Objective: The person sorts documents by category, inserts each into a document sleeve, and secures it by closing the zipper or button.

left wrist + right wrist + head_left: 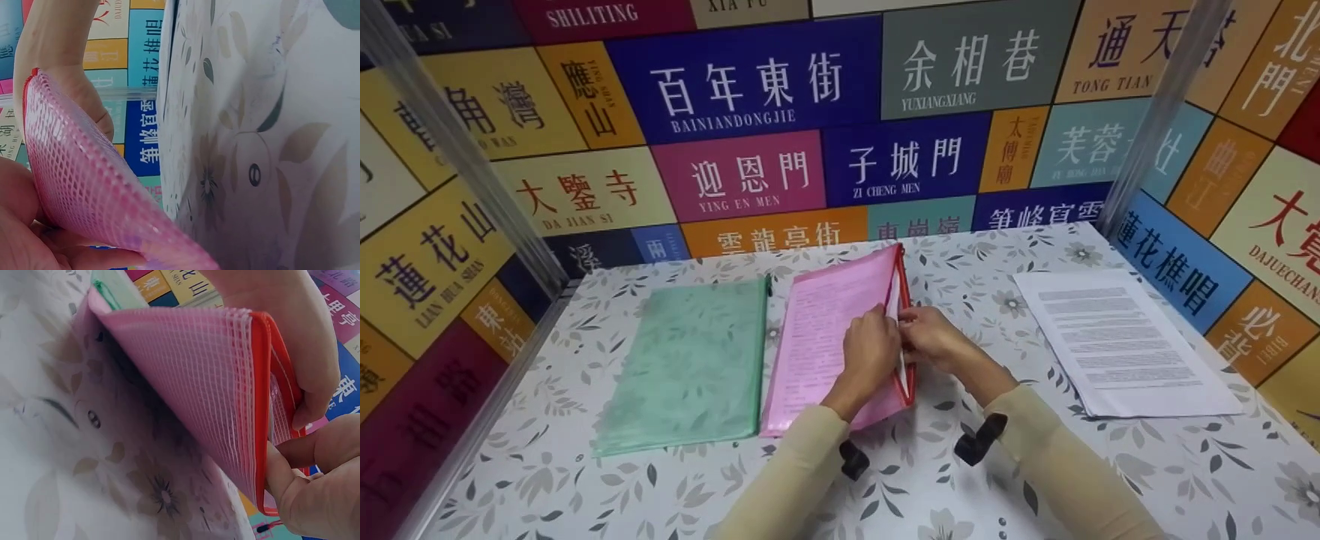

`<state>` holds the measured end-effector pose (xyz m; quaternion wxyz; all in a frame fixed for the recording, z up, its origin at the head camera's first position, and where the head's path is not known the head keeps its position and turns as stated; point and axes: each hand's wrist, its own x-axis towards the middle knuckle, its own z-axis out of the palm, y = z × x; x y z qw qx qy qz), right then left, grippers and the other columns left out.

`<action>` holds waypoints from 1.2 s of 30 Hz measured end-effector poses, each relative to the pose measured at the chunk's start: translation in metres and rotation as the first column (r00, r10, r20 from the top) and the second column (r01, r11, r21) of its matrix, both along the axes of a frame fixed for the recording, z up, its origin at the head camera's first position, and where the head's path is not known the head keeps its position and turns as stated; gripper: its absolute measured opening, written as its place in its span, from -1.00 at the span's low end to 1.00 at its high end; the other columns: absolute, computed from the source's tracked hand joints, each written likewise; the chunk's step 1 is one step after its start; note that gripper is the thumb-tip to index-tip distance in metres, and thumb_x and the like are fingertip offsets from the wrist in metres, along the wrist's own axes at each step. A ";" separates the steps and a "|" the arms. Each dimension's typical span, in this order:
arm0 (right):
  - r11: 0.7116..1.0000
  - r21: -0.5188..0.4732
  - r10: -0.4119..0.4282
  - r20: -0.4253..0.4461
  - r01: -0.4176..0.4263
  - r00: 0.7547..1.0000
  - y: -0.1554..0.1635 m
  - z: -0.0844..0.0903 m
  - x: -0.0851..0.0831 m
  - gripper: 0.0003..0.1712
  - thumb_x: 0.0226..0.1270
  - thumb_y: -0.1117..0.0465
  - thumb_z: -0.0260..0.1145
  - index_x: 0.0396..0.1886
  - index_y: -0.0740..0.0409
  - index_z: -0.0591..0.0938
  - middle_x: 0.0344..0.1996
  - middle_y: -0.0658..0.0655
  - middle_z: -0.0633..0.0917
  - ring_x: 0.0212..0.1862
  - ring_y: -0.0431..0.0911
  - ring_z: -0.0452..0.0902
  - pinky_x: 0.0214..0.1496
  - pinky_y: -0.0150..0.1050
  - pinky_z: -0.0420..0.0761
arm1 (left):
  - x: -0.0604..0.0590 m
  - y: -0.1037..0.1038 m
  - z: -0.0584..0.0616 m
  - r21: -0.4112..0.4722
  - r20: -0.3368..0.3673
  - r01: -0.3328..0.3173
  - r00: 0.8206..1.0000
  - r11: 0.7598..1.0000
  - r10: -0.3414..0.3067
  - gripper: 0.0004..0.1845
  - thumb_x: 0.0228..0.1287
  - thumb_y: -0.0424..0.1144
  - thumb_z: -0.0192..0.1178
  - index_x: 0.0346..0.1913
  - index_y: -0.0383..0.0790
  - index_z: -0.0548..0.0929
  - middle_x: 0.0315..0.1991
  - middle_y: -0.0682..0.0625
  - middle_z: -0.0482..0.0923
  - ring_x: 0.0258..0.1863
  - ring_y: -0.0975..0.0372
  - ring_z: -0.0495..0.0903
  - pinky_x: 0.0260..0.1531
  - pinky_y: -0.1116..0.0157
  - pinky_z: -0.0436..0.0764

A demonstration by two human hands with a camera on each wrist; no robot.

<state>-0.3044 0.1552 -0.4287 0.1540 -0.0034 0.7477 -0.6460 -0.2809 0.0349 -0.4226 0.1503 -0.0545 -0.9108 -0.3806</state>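
Note:
A pink mesh zipper pouch [825,322] with red zipper edging lies at mid-table, its right side raised and its mouth open. Printed text shows through its front. My left hand [871,349] pinches the near-left lip of the mouth; its thumb lies over the red edge in the right wrist view. With thumb and fingers, my right hand [320,478] pinches the opposite red-edged lip. In the left wrist view the pouch's mesh side [95,169] stands between both hands. What lies deep inside the pouch is hidden.
A green mesh pouch [690,360] lies flat to the left, beside the pink one. Several printed sheets [1117,337] are stacked on the right. A flower-patterned cloth [960,480] covers the table, and panels with coloured signs [750,82] stand behind and at the sides.

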 end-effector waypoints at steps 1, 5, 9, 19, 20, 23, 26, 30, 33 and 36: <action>1.000 0.014 0.013 -0.002 -0.013 1.000 0.001 0.000 0.000 -0.59 0.36 0.40 0.05 0.17 0.45 0.48 -0.51 -0.03 0.54 -0.41 -0.24 0.49 -0.42 -0.39 0.58 | -0.001 -0.001 -0.001 0.000 0.004 -0.001 1.000 1.000 0.001 -0.76 0.42 -0.32 0.01 -0.23 -0.34 0.68 -0.31 -0.29 0.75 -0.40 -0.02 0.70 -0.33 0.02 0.63; 0.996 0.077 0.045 0.030 -0.047 0.999 0.004 -0.001 -0.004 -0.62 0.35 0.40 0.11 0.13 0.46 0.49 -0.42 0.03 0.59 -0.34 -0.19 0.56 -0.38 -0.34 0.65 | -0.003 -0.004 -0.003 0.015 0.037 -0.001 0.999 1.000 0.000 -0.75 0.43 -0.32 0.00 -0.22 -0.33 0.69 -0.31 -0.23 0.75 -0.45 0.11 0.59 -0.36 0.12 0.59; 0.986 0.162 0.029 0.065 -0.039 0.997 0.007 -0.001 -0.012 -0.62 0.40 0.33 0.14 0.15 0.44 0.50 -0.32 0.10 0.63 -0.30 -0.15 0.60 -0.33 -0.31 0.70 | -0.004 -0.006 -0.004 0.035 0.059 0.010 0.998 0.999 -0.012 -0.73 0.45 -0.32 -0.01 -0.13 -0.35 0.71 -0.29 -0.20 0.75 -0.46 0.18 0.52 -0.37 0.18 0.58; 0.987 0.162 -0.009 0.028 0.004 1.000 0.019 0.014 -0.029 -0.63 0.48 0.33 0.10 0.15 0.48 0.54 -0.15 0.29 0.74 -0.30 -0.14 0.74 -0.23 -0.21 0.75 | -0.004 -0.010 -0.001 0.097 0.073 0.006 0.997 0.995 -0.014 -0.68 0.43 -0.34 -0.01 0.01 -0.39 0.70 -0.22 -0.21 0.76 -0.43 0.16 0.58 -0.33 0.17 0.62; 0.985 0.170 -0.014 0.018 0.011 1.000 0.020 0.016 -0.031 -0.64 0.49 0.33 0.09 0.14 0.48 0.55 -0.17 0.28 0.74 -0.31 -0.14 0.74 -0.24 -0.21 0.75 | -0.004 -0.011 -0.002 0.102 0.075 0.007 0.997 0.995 -0.015 -0.68 0.43 -0.34 -0.01 0.02 -0.40 0.70 -0.22 -0.20 0.76 -0.43 0.17 0.58 -0.34 0.18 0.61; 0.982 0.186 -0.015 -0.021 0.018 1.000 0.022 0.021 -0.040 -0.63 0.49 0.33 0.04 0.12 0.51 0.55 -0.23 0.27 0.72 -0.31 -0.12 0.74 -0.24 -0.20 0.75 | -0.005 -0.012 -0.001 0.118 0.081 0.011 0.996 0.993 -0.021 -0.68 0.43 -0.35 -0.01 0.03 -0.40 0.70 -0.28 -0.17 0.74 -0.45 0.19 0.55 -0.42 0.25 0.55; 0.978 0.207 -0.018 -0.050 0.028 0.999 0.022 0.027 -0.050 -0.61 0.48 0.34 0.02 0.11 0.54 0.55 -0.29 0.26 0.72 -0.34 -0.12 0.74 -0.25 -0.21 0.75 | -0.004 -0.014 0.000 0.131 0.084 0.017 0.996 0.991 -0.028 -0.68 0.44 -0.35 -0.01 0.05 -0.40 0.69 -0.34 -0.12 0.72 -0.48 0.22 0.50 -0.46 0.32 0.48; 0.966 0.252 -0.026 -0.098 0.050 0.995 0.022 0.035 -0.064 -0.59 0.47 0.31 0.03 0.13 0.54 0.55 -0.23 0.34 0.73 -0.28 -0.04 0.76 -0.25 -0.20 0.75 | -0.003 -0.015 0.001 0.117 0.041 0.011 0.999 0.993 -0.016 -0.71 0.42 -0.35 0.01 -0.08 -0.41 0.72 -0.41 -0.13 0.71 -0.50 0.21 0.49 -0.48 0.28 0.51; 0.943 0.319 -0.043 -0.149 0.089 0.988 0.020 0.037 -0.073 -0.59 0.47 0.25 0.06 0.11 0.48 0.58 -0.11 0.39 0.70 -0.18 0.02 0.74 -0.20 -0.13 0.76 | -0.002 -0.015 0.001 0.115 0.022 0.009 1.000 0.993 -0.012 -0.73 0.40 -0.35 0.01 -0.18 -0.39 0.73 -0.46 -0.12 0.68 -0.52 0.21 0.47 -0.50 0.27 0.50; 0.907 0.395 -0.060 -0.226 0.147 0.972 0.018 0.036 -0.081 -0.59 0.45 0.18 0.08 0.08 0.40 0.61 -0.10 0.33 0.69 -0.20 -0.01 0.68 -0.16 -0.10 0.75 | -0.001 -0.017 0.001 0.125 0.033 0.013 0.999 0.992 -0.017 -0.72 0.41 -0.34 0.00 -0.17 -0.38 0.73 -0.48 -0.09 0.65 -0.53 0.21 0.46 -0.51 0.29 0.45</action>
